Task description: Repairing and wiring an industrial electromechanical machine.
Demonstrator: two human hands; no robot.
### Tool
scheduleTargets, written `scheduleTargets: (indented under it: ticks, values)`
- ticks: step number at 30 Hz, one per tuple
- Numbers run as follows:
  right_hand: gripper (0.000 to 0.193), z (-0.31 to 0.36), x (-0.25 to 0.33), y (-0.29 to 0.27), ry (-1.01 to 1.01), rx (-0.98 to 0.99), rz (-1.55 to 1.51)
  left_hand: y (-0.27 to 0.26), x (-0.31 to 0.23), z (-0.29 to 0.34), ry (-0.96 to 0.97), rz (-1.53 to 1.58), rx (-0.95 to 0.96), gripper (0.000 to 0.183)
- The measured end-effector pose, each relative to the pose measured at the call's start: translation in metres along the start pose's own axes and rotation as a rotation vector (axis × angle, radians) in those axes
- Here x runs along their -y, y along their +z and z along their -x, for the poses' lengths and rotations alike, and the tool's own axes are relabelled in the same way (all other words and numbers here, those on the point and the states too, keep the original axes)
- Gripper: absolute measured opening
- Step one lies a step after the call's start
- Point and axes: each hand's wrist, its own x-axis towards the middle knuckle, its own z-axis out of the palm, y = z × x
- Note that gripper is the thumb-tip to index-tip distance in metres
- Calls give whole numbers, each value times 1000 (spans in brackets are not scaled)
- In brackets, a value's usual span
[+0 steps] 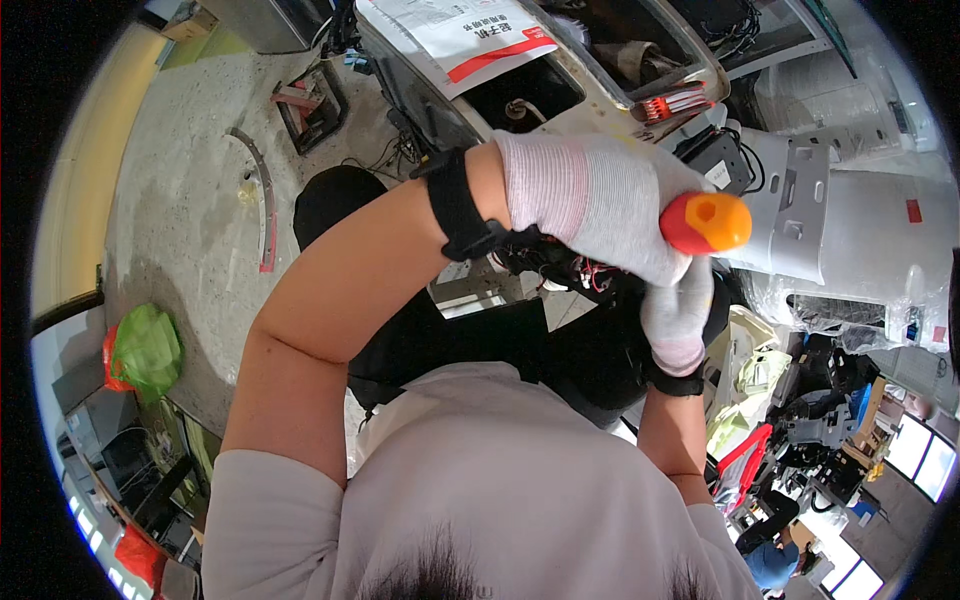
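My left hand (625, 195), in a white knitted glove with a pinkish cuff, is closed around a red and orange tool handle (705, 222). It looks like a screwdriver's; the shaft and tip are hidden. Just below it is my right hand (677, 318), also gloved, with its fingers pressed together against the left one. What it grips, if anything, is out of sight. Beside the hands stands a pale metal housing (800, 205) with slots. A black box with cables (722, 160) lies near my left fingers, and thin wires (592, 272) show beneath my left wrist.
Ahead is a metal-edged bench or machine top bearing a white and red printed packet (480, 40) and a bundle of red-orange pieces (675, 103). A curved strip (262, 195) and a black frame (310, 108) lie on the concrete floor. Plastic-wrapped panels (890, 230) stand at the right.
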Motion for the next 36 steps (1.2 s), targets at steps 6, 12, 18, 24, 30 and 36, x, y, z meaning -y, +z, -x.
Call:
scheduleTargets:
  ticks: [6, 12, 18, 24, 30, 36]
  values:
    - [51, -18, 51, -8, -260, -199, -424, 8, -6, 7, -61, -10, 40, 35]
    - [29, -25, 100, 14, -195, -100, -217, 11, 4, 10, -20, -13, 77, 50]
    - [33, -45, 98, 39, -233, -251, -220, 16, 15, 15, 68, -36, -99, 48]
    - [32, -47, 98, 32, -269, -130, -304, 18, 18, 21, 19, 31, -82, 48]
    - [55, -53, 99, 26, -380, 354, -355, 19, 24, 41, -83, -44, 216, 36]
    - [22, -58, 95, 36, -319, 95, -249, 36, 29, 39, 5, 126, -350, 33]
